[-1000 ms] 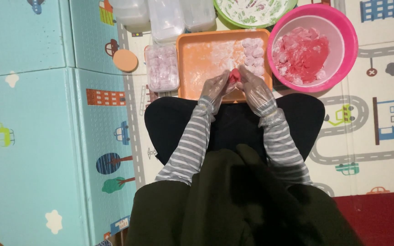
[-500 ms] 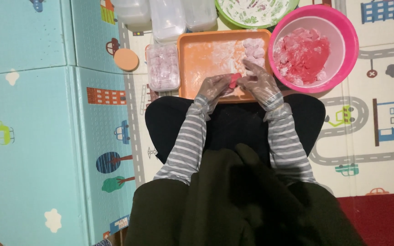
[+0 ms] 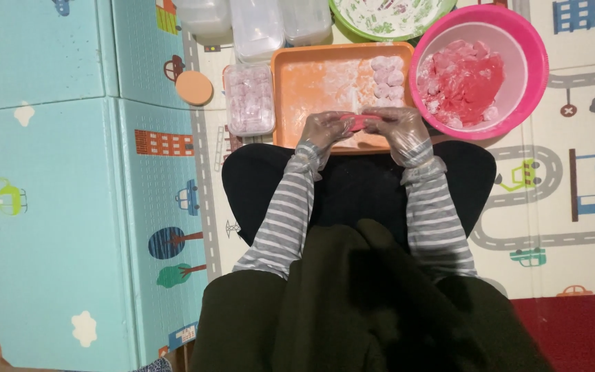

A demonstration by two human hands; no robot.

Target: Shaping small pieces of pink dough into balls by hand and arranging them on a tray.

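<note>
- both hands wear thin clear gloves and meet over the near edge of the orange tray (image 3: 311, 83), which is dusted with white flour.
- the left hand (image 3: 325, 129) and the right hand (image 3: 399, 128) pinch a small pink dough piece (image 3: 363, 122) between them, fingers curled around its two ends.
- the dough piece sits just above the tray's near rim, in front of the person's lap.
- a cluster of pale pink dough balls (image 3: 387, 79) lies in the tray's far right corner.
- the pink bowl (image 3: 528, 41) just right of the tray holds red-pink dough lumps (image 3: 461, 81) dusted with flour.
- a clear plastic box (image 3: 248, 100) filled with pale pink balls stands touching the tray's left side.
- a round peach-coloured lid (image 3: 194, 87) lies left of that box on the play mat (image 3: 49, 172).
- a green bowl (image 3: 390, 14) and empty clear containers (image 3: 256, 24) stand beyond the tray.
</note>
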